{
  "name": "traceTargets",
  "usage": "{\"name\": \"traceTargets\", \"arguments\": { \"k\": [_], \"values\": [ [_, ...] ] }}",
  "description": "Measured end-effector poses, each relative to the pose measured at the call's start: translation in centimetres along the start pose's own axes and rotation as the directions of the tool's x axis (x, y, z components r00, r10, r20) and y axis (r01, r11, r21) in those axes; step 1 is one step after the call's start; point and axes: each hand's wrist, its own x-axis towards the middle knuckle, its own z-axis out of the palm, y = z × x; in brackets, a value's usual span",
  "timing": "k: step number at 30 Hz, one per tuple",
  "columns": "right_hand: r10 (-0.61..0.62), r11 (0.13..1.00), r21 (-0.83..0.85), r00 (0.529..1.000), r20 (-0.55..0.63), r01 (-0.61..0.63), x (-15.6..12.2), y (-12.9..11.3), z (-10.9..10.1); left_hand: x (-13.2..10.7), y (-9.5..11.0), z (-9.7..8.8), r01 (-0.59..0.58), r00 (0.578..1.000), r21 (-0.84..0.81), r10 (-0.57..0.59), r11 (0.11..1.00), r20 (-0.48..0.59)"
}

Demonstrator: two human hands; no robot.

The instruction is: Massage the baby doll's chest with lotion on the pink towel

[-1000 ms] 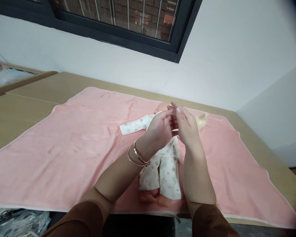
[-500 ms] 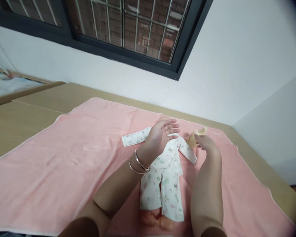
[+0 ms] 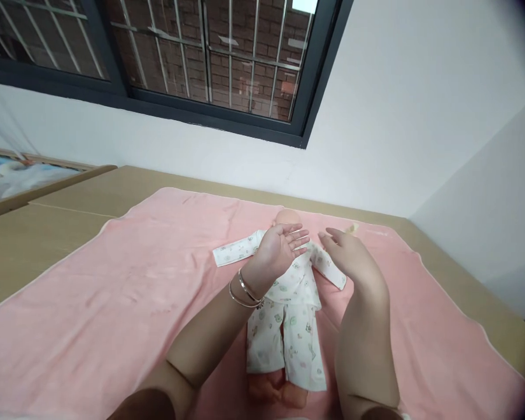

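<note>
- Head view: the person's left hand [image 3: 280, 248] is outstretched with its palm showing, fingers straight and slightly parted, grasping nothing.
- The right hand [image 3: 347, 251] faces it with loosely bent, unclenched fingers; its palm is hidden, but nothing shows in its grip. A narrow gap separates the two sets of fingertips.
- Behind and below the left hand lies the doll [image 3: 287, 217], on its back, its head just beyond those fingers. Whether the hand touches it cannot be told.
- The doll's white printed top [image 3: 295, 286] spreads below the gap, one sleeve reaching out left of the left hand, the other slanting down beside the right wrist.
- Nearer the person than both hands, the matching trousers [image 3: 289, 335] lie between the forearms, with the doll's feet [image 3: 280, 391] past the cuffs.
- Just beyond the right hand, a pale yellow piece [image 3: 354, 228] shows, mostly covered.
- The pink blanket [image 3: 135, 286] gives wide room left of the left hand, a narrower stretch right of the right forearm, and little past the fingertips.
- Beyond its far edge runs a strip of table [image 3: 96, 192], then the wall [image 3: 367, 140].
</note>
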Motion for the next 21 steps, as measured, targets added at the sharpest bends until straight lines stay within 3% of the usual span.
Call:
{"name": "traceTargets", "arguments": {
  "k": [4, 6, 10, 13, 15, 18, 21],
  "values": [
    [-0.192, 0.981, 0.045, 0.976, 0.099, 0.188, -1.5, -2.0, 1.2, 0.3, -0.5, 0.5, -0.037, 0.999, 0.008, 0.037, 0.999, 0.002],
    [-0.282, 0.959, 0.062, 0.956, 0.074, 0.278, -2.2, -2.5, 1.8, -0.3, -0.7, 1.1, -0.072, 0.997, -0.011, 0.072, 0.997, 0.018],
    [-0.414, 0.91, -0.046, 0.909, -0.037, 0.413, -5.3, -3.4, 1.9, -5.3, -1.4, 2.8, -0.101, 0.985, -0.011, 0.101, 0.995, 0.139],
    [-0.592, 0.805, -0.067, 0.794, -0.135, 0.589, -8.9, -4.2, 1.4, -10.9, -2.2, 3.4, -0.266, 0.918, -0.016, 0.258, 0.964, 0.3],
    [-0.66, 0.746, -0.075, 0.718, -0.221, 0.662, -11.1, -4.8, 1.4, -13.7, -2.6, 3.4, -0.343, 0.877, -0.028, 0.331, 0.939, 0.349],
    [-0.693, 0.714, -0.097, 0.681, -0.237, 0.693, -13.1, -5.7, 2.1, -15.1, -2.2, 3.3, -0.386, 0.867, -0.039, 0.377, 0.922, 0.325],
    [-0.722, 0.69, -0.12, 0.669, -0.176, 0.714, -14.2, -6.2, 3.4, -14.2, -1.6, 3.2, -0.402, 0.883, -0.028, 0.396, 0.915, 0.253]
  ]
}}
